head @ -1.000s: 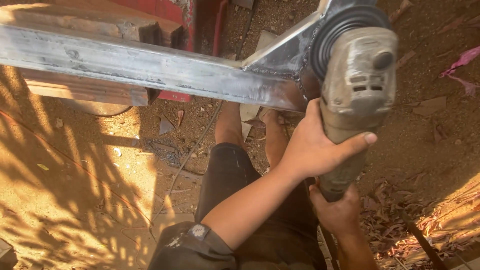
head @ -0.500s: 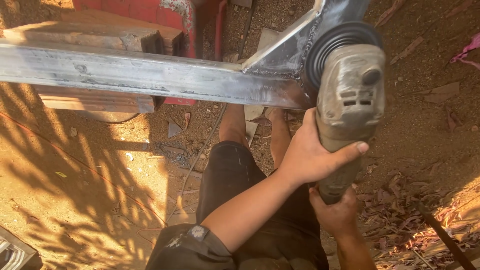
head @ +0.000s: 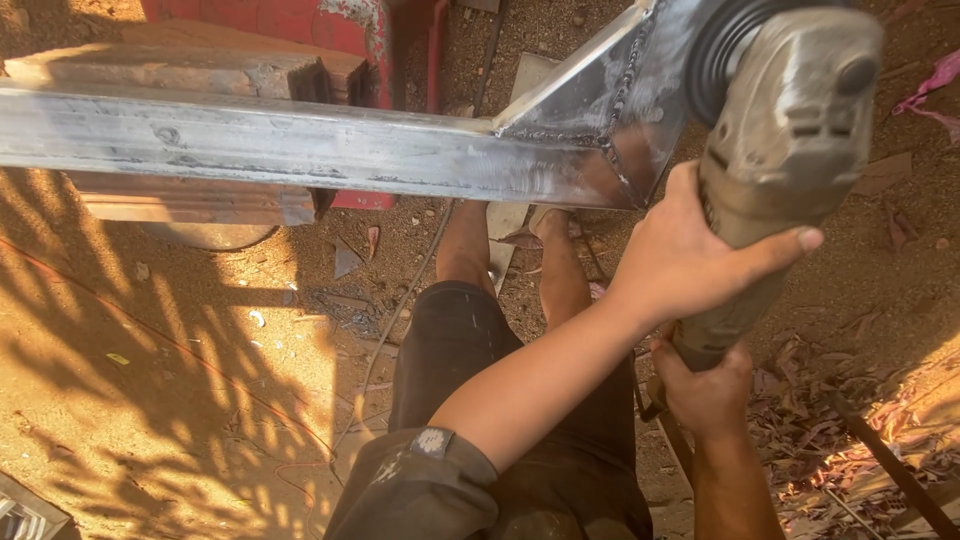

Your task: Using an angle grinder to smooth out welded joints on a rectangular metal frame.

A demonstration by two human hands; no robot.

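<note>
Dirt ground (head: 150,380); angle grinder (head: 780,140) disc hidden behind steel frame (head: 300,145).

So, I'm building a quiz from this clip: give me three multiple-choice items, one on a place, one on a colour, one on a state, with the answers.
1. Where is the left hand?
A. Around the grinder's body
B. On the ground
C. On the red block

2. What colour is the thing behind the steel beam?
A. Blue
B. Red
C. White

3. How is the grinder held?
A. By one hand
B. Lying loose
C. By both hands

Answers:
1 A, its fingers wrap the grey body.
2 B, the painted red thing shows above the beam.
3 C, the right hand grips the handle end below the left.
</note>
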